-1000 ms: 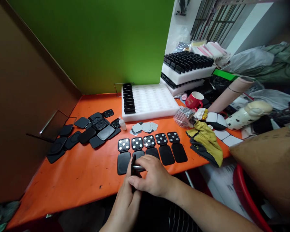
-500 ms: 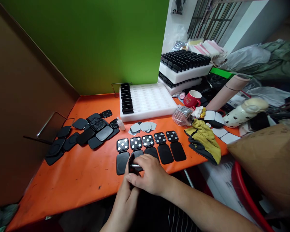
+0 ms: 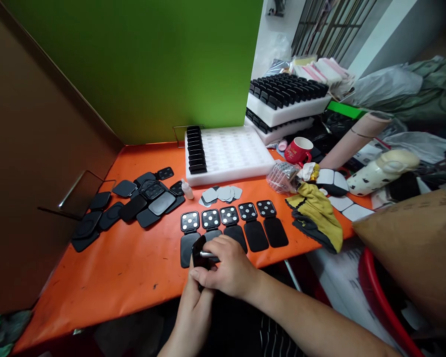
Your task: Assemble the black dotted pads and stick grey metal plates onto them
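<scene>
My left hand (image 3: 194, 305) is closed around a flat black case (image 3: 197, 248) and keeps it tilted up near the table's front edge. My right hand (image 3: 230, 267) grips a slim silver metal tool (image 3: 207, 255), its tip against or close to the inner side of that case. The right thumb rests near the case's lower part, and fingers hide much of it. Just beyond my hands lies a row of several opened black hinged cases (image 3: 256, 236), their upper halves dotted with light round spots. Behind them are thin grey-white plates (image 3: 226, 193) and a small dropper bottle (image 3: 187, 190).
Loose black cases (image 3: 134, 208) are heaped on the left of the orange table (image 3: 115, 277). At the back stands a white foam tray (image 3: 234, 153) with black pieces in one column. A red mug (image 3: 298, 151), yellow glove (image 3: 317, 213) and cream bottle (image 3: 382, 173) crowd the right.
The black case has turned a little, showing more of its inner face beside the silver tool. The view has shifted slightly; both hands keep their holds.
</scene>
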### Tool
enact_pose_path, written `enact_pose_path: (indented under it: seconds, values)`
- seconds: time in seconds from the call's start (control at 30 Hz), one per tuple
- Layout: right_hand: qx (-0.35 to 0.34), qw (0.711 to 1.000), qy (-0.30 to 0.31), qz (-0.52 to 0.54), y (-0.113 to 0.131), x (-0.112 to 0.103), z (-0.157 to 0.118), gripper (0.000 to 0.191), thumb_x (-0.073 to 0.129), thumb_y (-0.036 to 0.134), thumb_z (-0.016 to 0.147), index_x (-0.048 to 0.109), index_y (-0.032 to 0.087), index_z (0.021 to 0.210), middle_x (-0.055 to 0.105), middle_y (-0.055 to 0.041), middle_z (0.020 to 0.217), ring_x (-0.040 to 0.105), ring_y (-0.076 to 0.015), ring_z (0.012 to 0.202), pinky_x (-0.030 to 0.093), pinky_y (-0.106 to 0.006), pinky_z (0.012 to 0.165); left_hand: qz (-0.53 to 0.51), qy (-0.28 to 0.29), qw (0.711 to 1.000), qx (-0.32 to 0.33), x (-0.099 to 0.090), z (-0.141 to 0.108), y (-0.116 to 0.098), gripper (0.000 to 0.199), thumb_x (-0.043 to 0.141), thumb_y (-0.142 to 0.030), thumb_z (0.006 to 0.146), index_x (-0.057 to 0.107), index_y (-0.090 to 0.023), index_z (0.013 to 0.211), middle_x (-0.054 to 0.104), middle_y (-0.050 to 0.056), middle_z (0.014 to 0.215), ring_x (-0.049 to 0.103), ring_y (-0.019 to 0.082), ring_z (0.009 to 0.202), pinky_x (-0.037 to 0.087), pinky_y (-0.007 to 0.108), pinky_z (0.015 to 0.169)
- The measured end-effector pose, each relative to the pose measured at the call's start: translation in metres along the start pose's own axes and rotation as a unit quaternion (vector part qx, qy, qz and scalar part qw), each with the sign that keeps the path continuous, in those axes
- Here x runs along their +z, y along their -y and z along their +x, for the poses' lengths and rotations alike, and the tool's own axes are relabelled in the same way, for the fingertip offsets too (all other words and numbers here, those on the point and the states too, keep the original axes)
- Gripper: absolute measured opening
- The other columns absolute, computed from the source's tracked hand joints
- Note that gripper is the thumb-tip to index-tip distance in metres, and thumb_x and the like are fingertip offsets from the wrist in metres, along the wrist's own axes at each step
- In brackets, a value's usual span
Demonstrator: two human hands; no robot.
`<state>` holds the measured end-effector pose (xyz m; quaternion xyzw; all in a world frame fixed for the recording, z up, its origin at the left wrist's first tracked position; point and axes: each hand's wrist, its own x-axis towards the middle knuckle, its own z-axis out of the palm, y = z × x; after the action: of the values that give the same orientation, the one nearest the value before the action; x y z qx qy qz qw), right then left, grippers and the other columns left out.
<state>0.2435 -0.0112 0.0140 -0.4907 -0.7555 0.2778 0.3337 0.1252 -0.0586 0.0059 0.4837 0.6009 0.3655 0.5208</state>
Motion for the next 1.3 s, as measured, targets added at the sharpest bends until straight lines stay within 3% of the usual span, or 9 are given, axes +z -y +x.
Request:
enact_pose_path:
  seconds: [0.13, 0.23, 0.33, 0.53, 0.67, 0.8, 1.0, 1.13, 1.3]
  values:
    - [-0.013, 0.997, 0.076, -0.033, 0.000, -0.012, -0.003, 0.030, 0.054, 0.048, 0.079, 0.054, 0.018, 0.082, 0.058, -0.0023, 0.077, 0.051, -0.0165, 0.073, 0.039, -0.028, 0.070, 0.077, 0.028, 0.997, -0.011, -0.006, 0.004, 0.009, 0.032, 0.042, -0.031, 0.084, 0.053, -0.018, 0.111, 0.060, 0.009, 0.107, 0.049, 0.025, 0.113, 0.035, 0.041, 0.099]
    - [-0.018, 0.994, 0.089, -0.056, -0.002, -0.017, -0.004, 0.031, 0.053, 0.048, 0.079, 0.054, 0.018, 0.080, 0.059, -0.0032, 0.078, 0.051, -0.0177, 0.075, 0.039, -0.029, 0.071, 0.084, 0.052, 0.995, 0.000, -0.006, 0.004, 0.010, 0.036, 0.039, -0.032, 0.086, 0.047, -0.018, 0.118, 0.055, 0.010, 0.118, 0.041, 0.023, 0.121, 0.029, 0.041, 0.103]
    - [-0.023, 0.997, 0.073, -0.032, -0.003, -0.014, -0.002, 0.030, 0.061, 0.047, 0.073, 0.053, 0.018, 0.075, 0.057, -0.0005, 0.072, 0.050, -0.0155, 0.070, 0.039, -0.027, 0.068, 0.068, 0.055, 0.996, 0.004, -0.004, 0.002, 0.007, 0.033, 0.040, -0.034, 0.086, 0.051, -0.016, 0.111, 0.059, 0.010, 0.111, 0.048, 0.024, 0.114, 0.035, 0.041, 0.099]
    - [-0.025, 0.998, 0.050, 0.036, -0.003, -0.006, 0.003, 0.027, 0.066, 0.041, 0.070, 0.053, 0.018, 0.074, 0.055, 0.0019, 0.068, 0.049, -0.0122, 0.065, 0.038, -0.023, 0.065, 0.020, -0.004, 1.000, -0.006, 0.000, -0.001, 0.002, 0.021, 0.046, -0.032, 0.081, 0.058, -0.018, 0.092, 0.065, 0.007, 0.093, 0.058, 0.024, 0.096, 0.041, 0.039, 0.093]
    - [0.004, 0.996, 0.091, 0.006, 0.002, -0.011, 0.001, 0.030, 0.056, 0.047, 0.079, 0.054, 0.017, 0.082, 0.058, -0.0010, 0.075, 0.052, -0.0148, 0.071, 0.039, -0.026, 0.067, 0.024, -0.021, 0.999, 0.008, -0.003, 0.002, 0.005, 0.025, 0.047, -0.027, 0.079, 0.058, -0.017, 0.099, 0.065, 0.007, 0.095, 0.056, 0.025, 0.100, 0.039, 0.041, 0.095]
    - [0.003, 0.990, 0.118, -0.072, 0.007, -0.022, 0.000, 0.036, 0.048, 0.052, 0.083, 0.054, 0.017, 0.081, 0.059, -0.0049, 0.081, 0.052, -0.0188, 0.078, 0.040, -0.032, 0.072, 0.062, 0.011, 0.998, -0.010, -0.009, 0.004, 0.008, 0.036, 0.048, -0.026, 0.080, 0.055, -0.018, 0.114, 0.064, 0.008, 0.103, 0.053, 0.027, 0.109, 0.035, 0.044, 0.099]
    - [-0.038, 0.983, 0.154, -0.094, 0.003, -0.030, 0.001, 0.021, 0.037, 0.028, 0.092, 0.053, 0.017, 0.083, 0.059, -0.0031, 0.081, 0.054, -0.0159, 0.077, 0.040, -0.028, 0.070, 0.069, 0.039, 0.997, 0.003, -0.010, 0.001, 0.011, 0.059, 0.042, -0.019, 0.082, 0.023, -0.022, 0.138, 0.040, 0.008, 0.139, 0.033, 0.023, 0.129, 0.024, 0.042, 0.107]
    - [-0.023, 0.982, 0.130, -0.136, 0.004, -0.020, -0.003, 0.018, 0.039, 0.025, 0.091, 0.052, 0.019, 0.081, 0.057, -0.0019, 0.077, 0.052, -0.0154, 0.071, 0.039, -0.028, 0.065, 0.080, 0.047, 0.996, 0.007, -0.007, 0.002, 0.014, 0.059, 0.040, -0.019, 0.083, 0.021, -0.024, 0.139, 0.034, 0.006, 0.143, 0.027, 0.021, 0.132, 0.018, 0.041, 0.109]
    - [0.004, 0.978, 0.091, -0.186, 0.009, -0.011, -0.011, 0.015, 0.039, 0.021, 0.090, 0.053, 0.019, 0.085, 0.056, -0.0039, 0.080, 0.050, -0.0185, 0.077, 0.040, -0.032, 0.070, 0.051, 0.050, 0.997, -0.023, -0.006, 0.003, 0.012, 0.063, 0.041, -0.018, 0.081, 0.019, -0.021, 0.139, 0.038, 0.010, 0.140, 0.034, 0.024, 0.128, 0.023, 0.044, 0.107]
